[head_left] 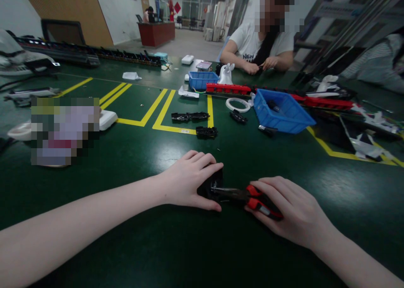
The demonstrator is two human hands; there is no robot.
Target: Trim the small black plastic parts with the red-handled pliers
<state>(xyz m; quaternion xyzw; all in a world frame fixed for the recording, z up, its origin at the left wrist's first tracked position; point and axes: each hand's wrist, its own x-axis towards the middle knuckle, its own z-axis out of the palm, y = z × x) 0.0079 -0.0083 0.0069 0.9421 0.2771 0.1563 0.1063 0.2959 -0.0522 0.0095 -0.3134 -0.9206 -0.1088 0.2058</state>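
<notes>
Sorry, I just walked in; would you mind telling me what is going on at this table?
Someone's left hand steadies a small black part on the green table, while the right hand holds red-and-black pliers with their tips at that part. More black parts lie ahead, near a blue bin. Across the table, a person in a white T-shirt has both hands together.

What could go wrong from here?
Slip: the pliers in the right hand have their tips at the black part; they might skid off and scratch it.

Pinch: the left hand steadies that part with thumb and fingers close to the metal tips, so a skid could catch skin.

Mix-up: similar-looking black pieces lie loose beyond the hands, outside the blue bin; one could get knocked or confused.
</notes>
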